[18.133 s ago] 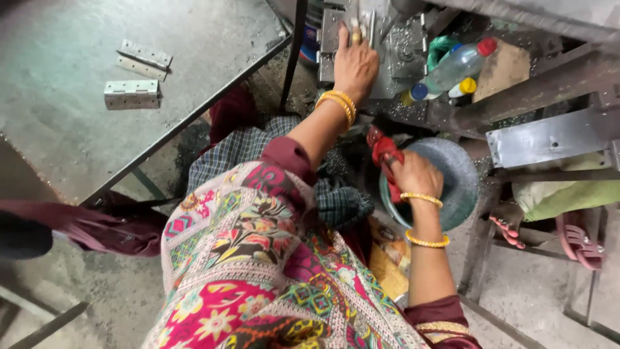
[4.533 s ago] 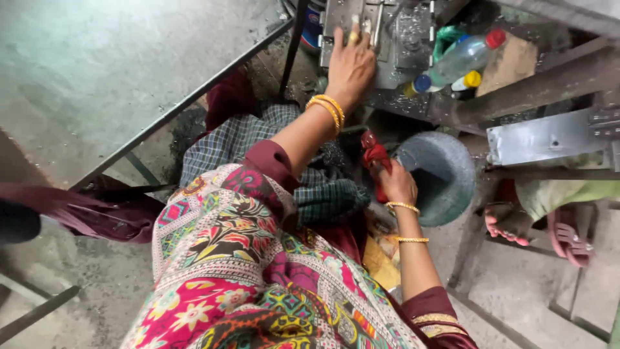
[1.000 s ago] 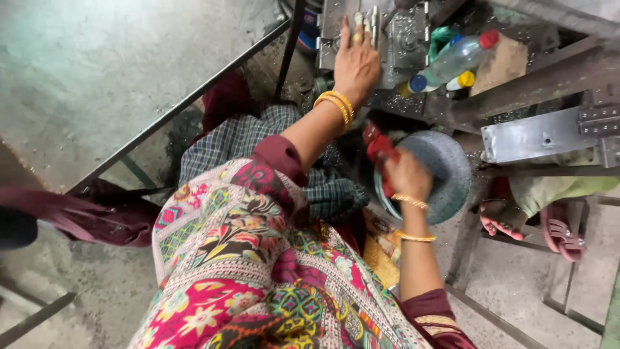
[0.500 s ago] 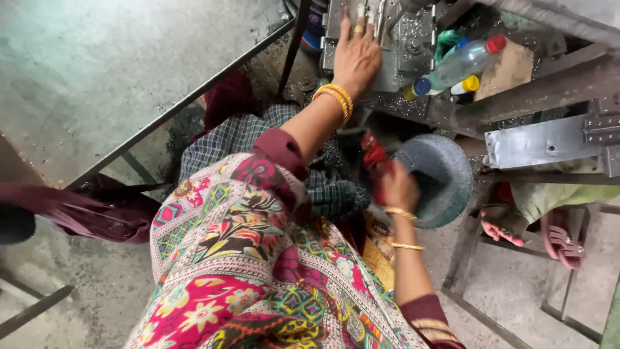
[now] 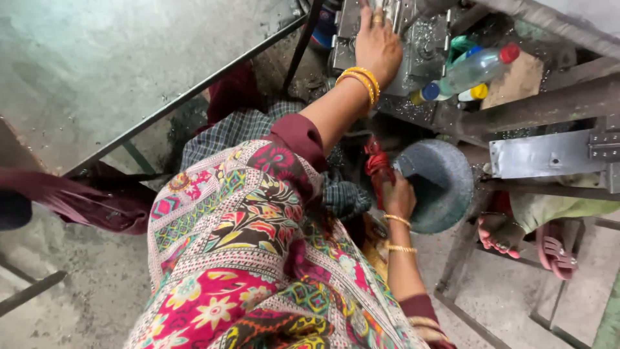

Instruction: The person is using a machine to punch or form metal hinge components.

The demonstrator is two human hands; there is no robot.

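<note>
Left hand (image 5: 378, 42) lay flat, fingers spread, on a grey metal machine (image 5: 423, 48); right hand (image 5: 399, 197) clasped a red-wrapped handle (image 5: 376, 165) beside a grey bowl (image 5: 445, 181); a clear red-capped bottle (image 5: 475, 64) lay nearby.

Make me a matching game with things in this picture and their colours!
Things:
1. bottle cap
2. round bowl
3. bangles on the left hand
4. sandal

Colours:
A. gold
B. pink
C. red
D. grey

Pairs: 1-C, 2-D, 3-A, 4-B
</note>
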